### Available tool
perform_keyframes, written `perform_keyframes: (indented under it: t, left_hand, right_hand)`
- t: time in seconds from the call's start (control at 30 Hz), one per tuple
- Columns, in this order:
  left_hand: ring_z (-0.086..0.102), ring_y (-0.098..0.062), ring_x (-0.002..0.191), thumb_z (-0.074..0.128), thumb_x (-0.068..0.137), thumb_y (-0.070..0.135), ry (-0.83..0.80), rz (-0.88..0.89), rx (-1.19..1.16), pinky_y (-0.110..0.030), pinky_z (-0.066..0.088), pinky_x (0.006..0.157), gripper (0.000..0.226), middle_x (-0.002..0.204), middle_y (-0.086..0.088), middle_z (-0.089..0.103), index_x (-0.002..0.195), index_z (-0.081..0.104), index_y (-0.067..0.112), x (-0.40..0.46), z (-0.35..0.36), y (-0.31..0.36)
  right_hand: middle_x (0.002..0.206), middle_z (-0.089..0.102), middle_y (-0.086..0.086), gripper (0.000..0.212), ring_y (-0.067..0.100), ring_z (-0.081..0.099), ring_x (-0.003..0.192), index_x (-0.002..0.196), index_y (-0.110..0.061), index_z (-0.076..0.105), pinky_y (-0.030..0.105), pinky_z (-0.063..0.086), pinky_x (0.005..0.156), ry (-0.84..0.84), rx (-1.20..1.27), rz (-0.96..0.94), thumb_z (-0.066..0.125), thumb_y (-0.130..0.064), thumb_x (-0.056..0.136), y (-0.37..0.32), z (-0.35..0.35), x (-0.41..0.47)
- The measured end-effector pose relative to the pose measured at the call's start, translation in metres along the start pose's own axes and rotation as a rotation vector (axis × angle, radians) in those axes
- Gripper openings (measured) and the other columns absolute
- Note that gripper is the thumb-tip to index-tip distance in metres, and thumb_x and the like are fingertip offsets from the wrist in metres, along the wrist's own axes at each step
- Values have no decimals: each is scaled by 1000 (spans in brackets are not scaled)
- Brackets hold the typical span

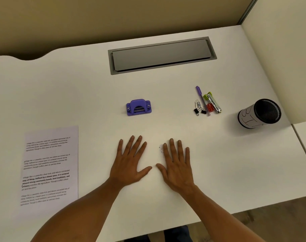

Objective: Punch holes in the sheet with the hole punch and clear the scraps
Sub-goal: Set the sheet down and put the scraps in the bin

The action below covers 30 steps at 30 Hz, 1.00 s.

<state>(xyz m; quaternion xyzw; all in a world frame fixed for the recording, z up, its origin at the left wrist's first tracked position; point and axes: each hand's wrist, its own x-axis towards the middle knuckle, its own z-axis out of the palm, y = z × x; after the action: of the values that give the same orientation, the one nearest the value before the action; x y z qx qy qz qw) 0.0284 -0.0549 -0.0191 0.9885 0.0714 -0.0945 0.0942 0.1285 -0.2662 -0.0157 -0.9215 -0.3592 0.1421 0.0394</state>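
1. While both palms lie flat on the white desk (218,172), the left hand (129,165) and right hand (177,169) sit side by side near the front edge, fingers straight and slightly spread, thumbs angled toward each other but apart; neither holds anything.
2. Hole punch (138,107): purple, standing on the desk at 12 o'clock from the left hand, well apart from it.
3. Sheet (50,165): printed with four blocks of text, lying flat at 9 o'clock from the hands, apart from the left forearm.
4. Scraps (160,149): a few tiny specks on the desk just beside the right index finger, at about 11 o'clock from that hand; too small to count.
5. Small stationery at 1 o'clock from the right hand: a purple pen (202,100), a stapler (213,103) with a green end, paper clips (197,104) and black binder clips (199,111), all close together.
6. Mesh pen cup (259,113): black with a white paper sleeve, at 2 o'clock near the right edge of the desk.
7. Grey cable hatch (161,55): set into the desk at 12 o'clock, beyond the hole punch.
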Motion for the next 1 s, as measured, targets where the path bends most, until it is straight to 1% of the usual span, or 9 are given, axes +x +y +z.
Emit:
perform_keyframes:
  t: [0.1,0.23,0.4,0.5,0.6,0.73,0.83,0.93,1.0]
  left_hand:
    - [4,-27,159,29,91,79,11,-2,-6,-62,13,124,91,172,-3,5,162,14,24,0,2,-1]
    - [3,-27,159,29,90,79,14,-4,7,-62,13,124,91,172,-3,3,162,14,24,1,5,-2]
    - [3,-26,159,32,91,77,33,0,-2,-61,12,124,90,172,-1,3,162,15,25,0,8,-4]
    - [3,-26,159,32,91,77,44,4,-1,-61,11,125,89,172,-1,4,162,15,25,0,10,-5]
    - [3,-26,159,32,91,77,49,2,7,-60,9,125,90,172,-1,3,162,12,26,1,12,-5]
    - [2,-26,159,32,91,77,53,4,9,-60,9,125,90,172,0,2,162,11,26,0,14,-6]
    - [3,-26,159,33,91,77,60,6,4,-61,10,125,90,172,-1,3,162,13,26,1,15,-6]
    - [2,-26,159,34,91,77,56,3,7,-61,10,125,90,172,-1,3,162,13,26,2,15,-6]
    - [2,-26,159,33,91,77,58,4,8,-61,10,125,90,172,-1,3,162,13,26,1,14,-6]
  right_hand:
    - [170,2,9,76,36,1,156,161,-27,12,63,15,120,38,19,-197,32,-66,98,21,3,-14]
    - [170,5,11,75,42,2,155,159,-39,17,65,8,121,21,-94,-417,34,-73,94,46,0,-21]
    - [170,0,11,74,43,-5,154,159,-41,12,65,7,121,-16,-92,-356,29,-74,95,42,-18,16]
    - [169,8,9,65,39,-2,156,157,-38,25,57,3,124,10,59,-374,36,-65,99,45,-24,31]
    - [161,36,3,56,27,18,155,146,-24,48,51,19,125,78,361,-348,60,-46,96,56,-34,47]
    - [150,47,3,68,17,34,145,148,-30,46,43,38,117,-35,507,-254,73,-43,87,48,-40,68]
    - [149,51,-4,68,18,34,145,147,-36,47,39,34,118,-47,494,-259,73,-47,86,44,-36,75]
    - [151,51,-3,59,19,34,145,140,-31,58,35,29,120,3,538,-235,74,-44,84,44,-30,78]
    - [146,55,-3,48,17,37,142,131,-29,67,31,33,117,18,581,-214,76,-39,84,41,-30,80]
